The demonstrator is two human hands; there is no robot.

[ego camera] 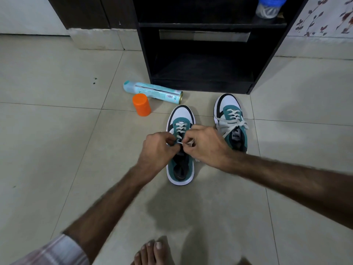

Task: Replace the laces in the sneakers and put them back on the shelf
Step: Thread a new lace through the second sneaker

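I crouch barefoot on the pale glossy tiled floor (pixel 57 131) of a home, before a low black wooden shelf unit (pixel 202 54). A wall with floral-print wallpaper (pixel 324 16), a teal cylindrical spray can (pixel 152 91) and a small orange plastic cup (pixel 142 104) mark it as domestic.

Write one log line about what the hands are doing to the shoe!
left hand: pinches white flat lace | right hand: pinches lace | teal-and-white sneaker: on floor, lacing unfinished | second sneaker: laced | black shelf: without sneakers
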